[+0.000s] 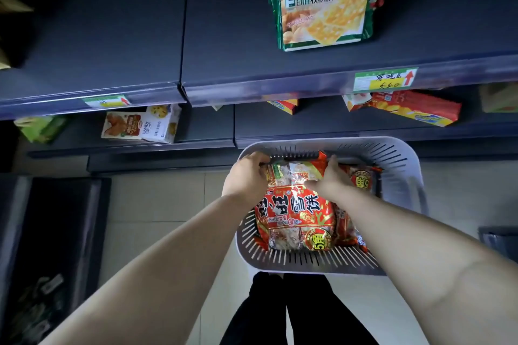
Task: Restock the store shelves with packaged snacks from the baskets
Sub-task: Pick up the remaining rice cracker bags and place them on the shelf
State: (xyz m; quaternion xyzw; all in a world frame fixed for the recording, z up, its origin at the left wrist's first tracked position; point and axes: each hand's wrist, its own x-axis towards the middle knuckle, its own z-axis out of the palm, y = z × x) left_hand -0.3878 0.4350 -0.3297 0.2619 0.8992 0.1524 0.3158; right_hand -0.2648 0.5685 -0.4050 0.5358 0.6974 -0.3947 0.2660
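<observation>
Top shelf (112,36): showing mostly bare dark board, holding only green biscuit packs (325,0) at the right rear; judging lots of restocking left here.
Lower shelf (322,120): carrying a white box (140,126) at left and orange-red packs (414,109) at right, sitting thin w/ gaps btwn.
Basket (398,154): sitting low, in front of the shelving, holding several red snack pkgs; looking well filled, so prob. early in the job.
Red snack bag (297,213): lying on top of the pile inside the basket, not yet lifting clear.
L hand (246,176): curling fingers over the bag's far left corner, gripping it.
R hand (330,176): gripping the bag's far right corner, thumb pressing on the front.
Price tag (384,80): hanging on the top shelf's front lip, under the biscuit packs.
</observation>
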